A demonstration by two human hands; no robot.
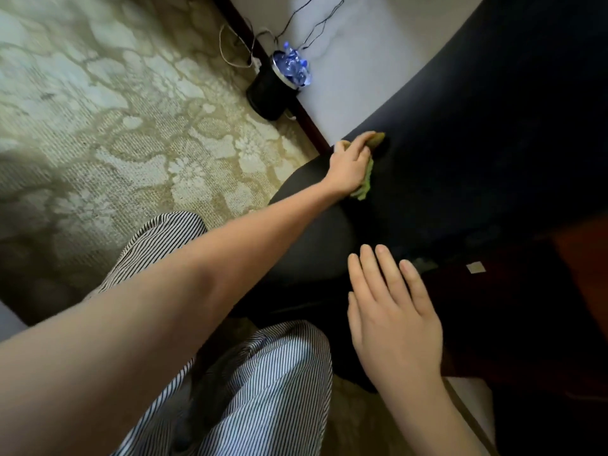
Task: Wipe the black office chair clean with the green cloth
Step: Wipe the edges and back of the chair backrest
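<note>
The black office chair (487, 133) fills the right half of the head view, its backrest rising to the upper right and its seat (309, 238) lower down. My left hand (350, 164) reaches across and presses the green cloth (365, 184) against the backrest where it meets the seat, fingers curled over the cloth. Only the cloth's edges show beside the hand. Nearer the camera, my right hand (391, 317) hovers flat with straight fingers over the seat's near edge, holding nothing.
A black waste bin (268, 90) full of blue plastic bottles stands at the white wall's dark skirting, with cables trailing beside it. Patterned beige carpet (108, 110) covers the left. Striped trouser legs (263, 390) are at the bottom. Dark wooden furniture (579, 258) sits at right.
</note>
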